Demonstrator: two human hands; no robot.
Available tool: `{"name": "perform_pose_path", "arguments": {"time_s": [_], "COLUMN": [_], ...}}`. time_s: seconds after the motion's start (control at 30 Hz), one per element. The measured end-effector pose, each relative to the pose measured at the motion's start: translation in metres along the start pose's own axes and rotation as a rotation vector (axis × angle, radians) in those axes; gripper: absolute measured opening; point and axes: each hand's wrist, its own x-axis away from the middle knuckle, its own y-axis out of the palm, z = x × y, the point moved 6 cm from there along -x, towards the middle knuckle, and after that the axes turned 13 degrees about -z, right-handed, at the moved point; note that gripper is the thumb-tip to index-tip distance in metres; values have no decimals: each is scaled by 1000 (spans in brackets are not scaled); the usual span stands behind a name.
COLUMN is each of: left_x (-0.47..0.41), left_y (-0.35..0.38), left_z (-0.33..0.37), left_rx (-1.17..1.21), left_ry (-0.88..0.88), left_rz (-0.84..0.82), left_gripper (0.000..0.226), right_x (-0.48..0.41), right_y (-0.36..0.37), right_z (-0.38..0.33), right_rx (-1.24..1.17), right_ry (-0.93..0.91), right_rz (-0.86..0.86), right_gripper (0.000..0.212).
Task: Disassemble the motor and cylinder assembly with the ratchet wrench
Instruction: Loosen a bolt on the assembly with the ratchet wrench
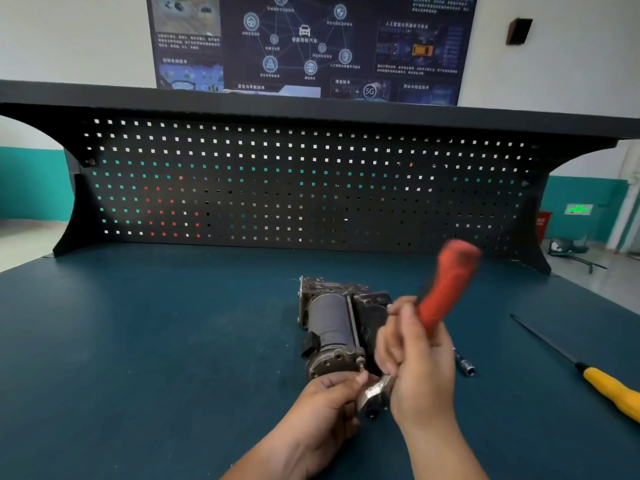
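Note:
The motor and cylinder assembly (334, 323), dark grey metal with a round end cap facing me, lies on the blue bench mat. My right hand (417, 367) grips the ratchet wrench (445, 292) by its red handle, which points up and away and is blurred. The wrench's metal head (375, 391) sits low, just in front of the assembly's end cap. My left hand (329, 401) pinches the wrench head with thumb and fingers. Whether a socket on the head touches a bolt I cannot tell.
A socket extension bar (464, 363) lies on the mat right of my right hand. A yellow-handled screwdriver (609, 388) lies farther right, near the bench edge. A black pegboard (304, 188) stands along the back of the bench.

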Motion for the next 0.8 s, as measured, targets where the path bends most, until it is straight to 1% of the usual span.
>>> {"name": "perform_pose_path", "arguments": {"time_s": [0.07, 0.13, 0.17, 0.2, 0.23, 0.27, 0.3, 0.37, 0.4, 0.43, 0.47, 0.5, 0.53, 0.6, 0.67, 0.7, 0.73, 0.77, 0.8], "left_x": [0, -2, -2, -2, -3, -2, -2, -1, 0, -1, -1, -1, 1, -2, -4, -5, -4, -4, -4], "left_y": [2, 2, 2, 4, 4, 4, 3, 3, 4, 3, 1, 0, -1, -6, -7, -8, -6, -5, -3], "left_z": [0, 0, -1, 0, -1, -1, -1, -1, -1, -2, -3, -5, -6, -8, -9, -11, -9, -7, -5], "left_rx": [16, 34, 44, 55, 59, 62, 53, 51, 56, 57, 56, 55, 53, 40, 13, 5, -10, 2, 20], "left_ry": [9, 19, 22, 18, 11, 1, -11, -24, -26, -27, -34, -41, -46, -4, -4, -28, -31, -18, -3], "left_rz": [-4, -2, -2, -4, -5, -5, -7, -29, -43, -52, -40, -36, -26, -39, -107, -123, -131, -140, -137], "left_gripper": [14, 16, 16, 16, 16, 16, 17, 17, 16, 14, 14, 17, 22, 22, 52, 59, 55, 39, 15], "right_x": [0, 2, 4, 5, 4, 3, 2, 0, 0, 0, 1, 2, 3, 5, 6, 7, 8, 9, 9], "right_y": [-18, -33, -37, -40, -39, -34, -25, -2, 10, 17, 21, 23, 25, 31, 34, 35, 36, 35, 32], "right_z": [-5, -2, 0, 1, 2, 1, 0, -3, -2, 2, 5, 9, 13, 15, 15, 14, 13, 12, 11], "right_rx": [-194, -324, -363, -382, -379, -355, -306, -124, -18, 74, 143, 192, 232, 333, 426, 477, 505, 486, 401], "right_ry": [-30, -16, -16, -28, -49, -78, -109, -135, -121, -94, -60, -27, -2, 7, -22, -39, -51, -48, -30], "right_rz": [226, 412, 454, 461, 431, 362, 261, 6, -112, -198, -263, -322, -387, -495, -530, -517, -498, -458, -377], "right_gripper": [23, 29, 31, 32, 34, 37, 40, 43, 48, 58, 65, 68, 66, 52, 43, 42, 43, 47, 53]}}
